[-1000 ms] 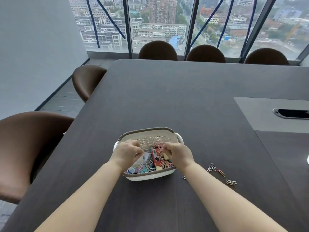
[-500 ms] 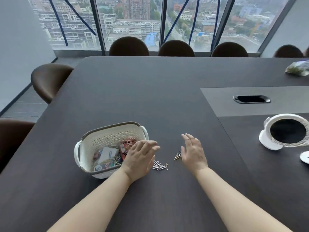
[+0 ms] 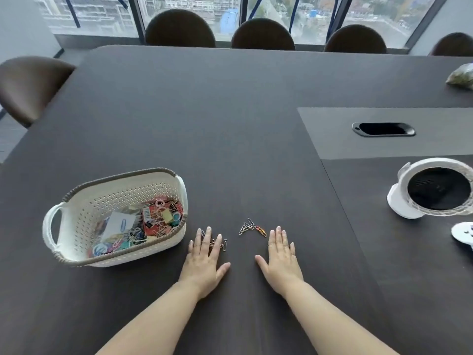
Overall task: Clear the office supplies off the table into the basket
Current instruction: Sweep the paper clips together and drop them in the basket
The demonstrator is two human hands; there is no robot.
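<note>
The left hand (image 3: 204,262) lies palm down on the dark wood-grain table (image 3: 230,124). Its fingers are straight and slightly spread and grip nothing. The fingertips rest on a small scatter of silver wire paper clips (image 3: 224,244), a few of which show beside the fingers. The right hand (image 3: 281,260) is also flat and open on the table, fingers close together, holding nothing. Just beyond its fingertips, between the two hands, lies a second loose cluster of clips (image 3: 252,228), mostly silver with a red-and-yellow one at its right end.

Just left of the left hand stands the white perforated plastic basket (image 3: 122,176), with a brown braided rim and loop handles at its ends. It holds a heap of supplies:
- a white paper-clip box (image 3: 119,224)
- a red box with a barcode (image 3: 149,222)
- a pink clip (image 3: 160,203) on top
- a tangle of coloured and silver clips along the near wall

Well to the right stands a white round device with a black centre and wire grille (image 3: 435,190). Beyond it a black oval cable port (image 3: 383,129) sits in a grey inset panel. Brown rounded chairs (image 3: 180,29) line the far edge.
</note>
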